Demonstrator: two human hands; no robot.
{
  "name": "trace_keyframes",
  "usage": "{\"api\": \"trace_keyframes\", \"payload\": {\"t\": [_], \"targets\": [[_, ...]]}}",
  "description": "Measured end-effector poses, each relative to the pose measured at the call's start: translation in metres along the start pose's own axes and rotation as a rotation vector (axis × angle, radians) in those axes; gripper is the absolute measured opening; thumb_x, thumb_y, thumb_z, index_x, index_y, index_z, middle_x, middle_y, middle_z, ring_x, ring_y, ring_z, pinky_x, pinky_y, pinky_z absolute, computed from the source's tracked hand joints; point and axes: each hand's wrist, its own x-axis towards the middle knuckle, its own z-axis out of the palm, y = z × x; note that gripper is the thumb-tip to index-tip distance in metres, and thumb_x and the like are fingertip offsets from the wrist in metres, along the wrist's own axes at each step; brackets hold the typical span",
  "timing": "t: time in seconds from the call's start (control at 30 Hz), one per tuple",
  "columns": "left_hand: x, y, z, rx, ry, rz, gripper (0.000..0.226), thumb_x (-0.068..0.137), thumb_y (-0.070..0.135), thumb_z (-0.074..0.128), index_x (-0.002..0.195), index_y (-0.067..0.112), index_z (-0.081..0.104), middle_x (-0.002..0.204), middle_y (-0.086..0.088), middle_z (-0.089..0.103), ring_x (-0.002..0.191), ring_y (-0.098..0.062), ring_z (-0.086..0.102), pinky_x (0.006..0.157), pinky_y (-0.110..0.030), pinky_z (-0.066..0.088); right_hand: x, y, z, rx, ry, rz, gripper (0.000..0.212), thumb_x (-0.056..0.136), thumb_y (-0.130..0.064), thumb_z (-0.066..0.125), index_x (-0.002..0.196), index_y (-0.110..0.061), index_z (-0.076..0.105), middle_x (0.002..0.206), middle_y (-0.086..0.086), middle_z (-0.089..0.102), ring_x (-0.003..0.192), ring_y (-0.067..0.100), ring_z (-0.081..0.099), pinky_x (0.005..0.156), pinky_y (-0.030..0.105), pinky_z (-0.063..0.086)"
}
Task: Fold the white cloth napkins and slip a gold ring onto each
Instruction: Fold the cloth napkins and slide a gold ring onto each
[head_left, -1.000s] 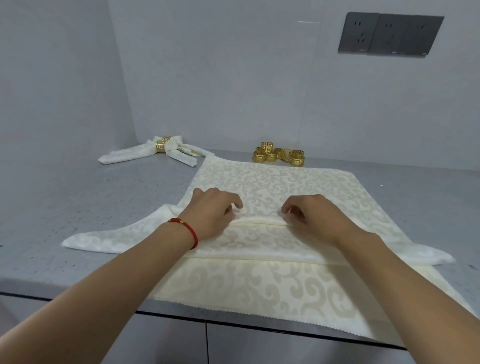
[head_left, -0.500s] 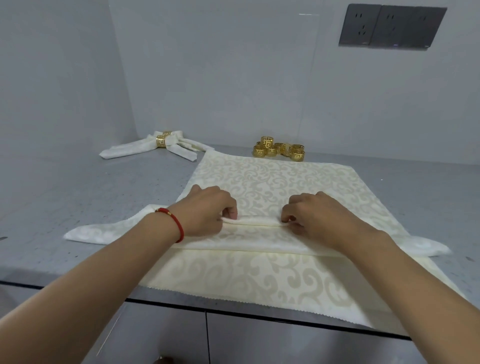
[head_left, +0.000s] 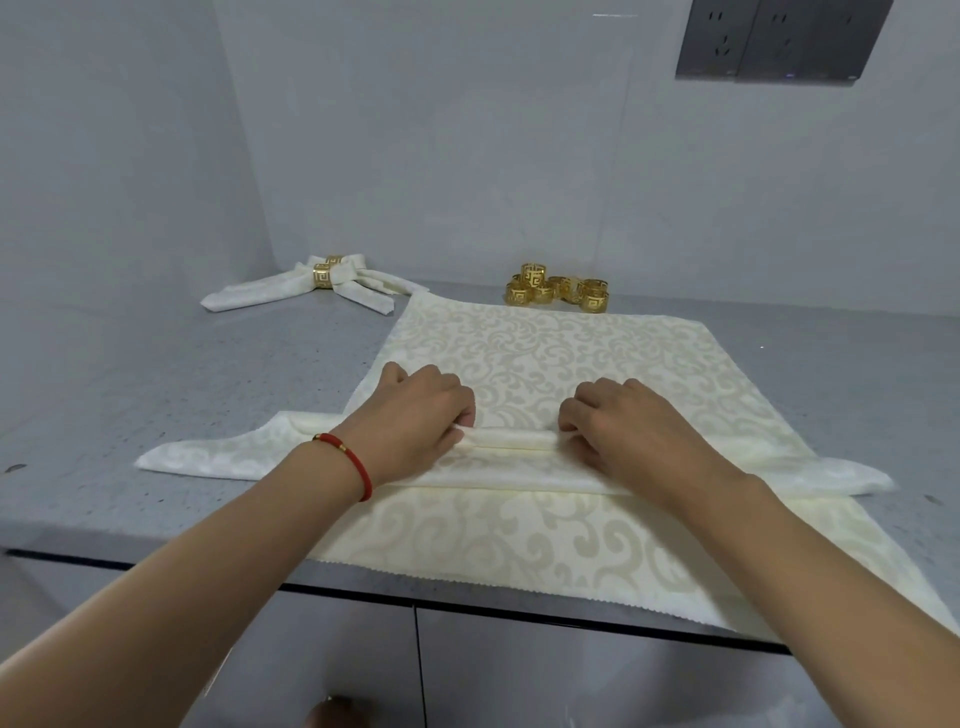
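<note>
Cream damask napkin (head_left: 545, 353) lies spread on the grey counter (head_left: 208, 395), near edge overhanging the front. Both hands pinch one rolled pleat (head_left: 511, 439) whose long axis runs left to right: left hand (head_left: 415, 415) and right hand (head_left: 623, 426) grip its ends, equally near. Unfolded cloth lies beyond the fingertips, toward the loose gold rings (head_left: 558, 291) at the back edge. A finished napkin (head_left: 311, 283) sits back-left, near the wall corner.

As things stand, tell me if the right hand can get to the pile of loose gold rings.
Probably yes. The right hand now pinches the napkin's fold, so it must let go first; only flat cloth lies between it and the gold rings beyond.
</note>
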Motion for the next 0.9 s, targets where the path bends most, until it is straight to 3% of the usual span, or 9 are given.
{"api": "trace_keyframes", "payload": {"t": [0.1, 0.2, 0.33, 0.4, 0.5, 0.6, 0.7, 0.8, 0.9], "targets": [[-0.002, 0.003, -0.007, 0.051, -0.024, 0.080, 0.015, 0.090, 0.017, 0.060, 0.097, 0.031, 0.062, 0.092, 0.015, 0.057, 0.094, -0.008, 0.049, 0.091, -0.035, 0.034, -0.009, -0.004, -0.003, 0.010, -0.023, -0.021, 0.014, 0.087, -0.008, 0.069, 0.092, -0.019, 0.063, 0.085, -0.003, 0.058, 0.077, 0.020, 0.053, 0.064, 0.033, 0.044], [-0.004, 0.002, -0.014, -0.081, -0.152, -0.033, 0.021, 0.092, 0.019, 0.057, 0.099, 0.034, 0.069, 0.094, 0.017, 0.062, 0.093, -0.004, 0.054, 0.091, -0.033, 0.035, -0.011, -0.001, -0.014, 0.221, -0.150, 0.090, 0.014, 0.096, -0.017, 0.060, 0.106, -0.024, 0.066, 0.101, -0.009, 0.060, 0.092, 0.012, 0.056, 0.078, 0.032, 0.050], [-0.003, 0.003, -0.011, -0.260, -0.115, -0.142, 0.012, 0.093, 0.023, 0.064, 0.100, 0.033, 0.067, 0.080, 0.015, 0.064, 0.084, -0.005, 0.058, 0.086, -0.032, 0.044, -0.007, 0.003, -0.011, 0.495, -0.139, 0.271, 0.013, 0.098, -0.028, 0.062, 0.105, -0.023, 0.072, 0.082, -0.005, 0.067, 0.074, 0.008, 0.061, 0.072, 0.028, 0.053], [-0.003, 0.005, -0.007, -0.237, -0.149, -0.195, 0.014, 0.095, 0.026, 0.062, 0.107, 0.033, 0.065, 0.086, 0.013, 0.058, 0.090, -0.009, 0.056, 0.083, -0.033, 0.040, -0.008, 0.002, -0.005, 0.480, -0.161, 0.247, 0.018, 0.099, -0.028, 0.062, 0.113, -0.022, 0.073, 0.089, 0.000, 0.064, 0.082, 0.013, 0.059, 0.074, 0.024, 0.048], [-0.010, 0.007, -0.003, -0.180, -0.113, -0.187, 0.009, 0.095, 0.031, 0.058, 0.103, 0.031, 0.063, 0.100, 0.012, 0.049, 0.097, -0.011, 0.051, 0.084, -0.035, 0.035, -0.012, 0.001, -0.006, 0.441, -0.131, 0.184, 0.011, 0.099, -0.029, 0.064, 0.107, -0.026, 0.070, 0.106, -0.009, 0.058, 0.099, 0.011, 0.052, 0.088, 0.029, 0.044], [-0.024, 0.013, -0.007, -0.202, -0.020, -0.167, 0.004, 0.093, 0.029, 0.063, 0.096, 0.031, 0.061, 0.099, 0.014, 0.057, 0.097, -0.008, 0.053, 0.093, -0.036, 0.037, -0.020, -0.005, -0.012, 0.310, -0.084, 0.117, 0.004, 0.099, -0.025, 0.062, 0.104, -0.025, 0.062, 0.100, -0.012, 0.062, 0.089, 0.011, 0.057, 0.076, 0.028, 0.042], [-0.039, 0.017, -0.013, -0.284, -0.040, -0.168, 0.013, 0.091, 0.021, 0.064, 0.098, 0.032, 0.065, 0.099, 0.014, 0.064, 0.099, -0.008, 0.057, 0.091, -0.028, 0.039, -0.034, -0.015, -0.013, 0.144, -0.033, 0.053, 0.024, 0.088, -0.010, 0.073, 0.099, -0.027, 0.059, 0.089, -0.013, 0.058, 0.073, 0.011, 0.052, 0.064, 0.026, 0.035], [-0.052, 0.019, -0.015, -0.289, -0.036, -0.148, 0.027, 0.092, 0.017, 0.056, 0.107, 0.033, 0.071, 0.109, 0.012, 0.069, 0.103, -0.011, 0.061, 0.095, -0.030, 0.046, -0.047, -0.017, -0.013, 0.105, -0.027, 0.007, 0.033, 0.081, -0.008, 0.077, 0.103, -0.029, 0.061, 0.093, -0.013, 0.058, 0.077, 0.013, 0.056, 0.064, 0.028, 0.044], [-0.069, 0.022, -0.011, -0.230, 0.044, -0.017, 0.032, 0.090, 0.030, 0.047, 0.104, 0.026, 0.075, 0.108, 0.010, 0.074, 0.100, -0.014, 0.068, 0.091, -0.042, 0.051, -0.057, -0.019, -0.022, 0.137, -0.011, -0.029, 0.017, 0.095, -0.024, 0.058, 0.108, -0.029, 0.067, 0.099, -0.014, 0.062, 0.084, 0.014, 0.060, 0.070, 0.031, 0.048]]}}
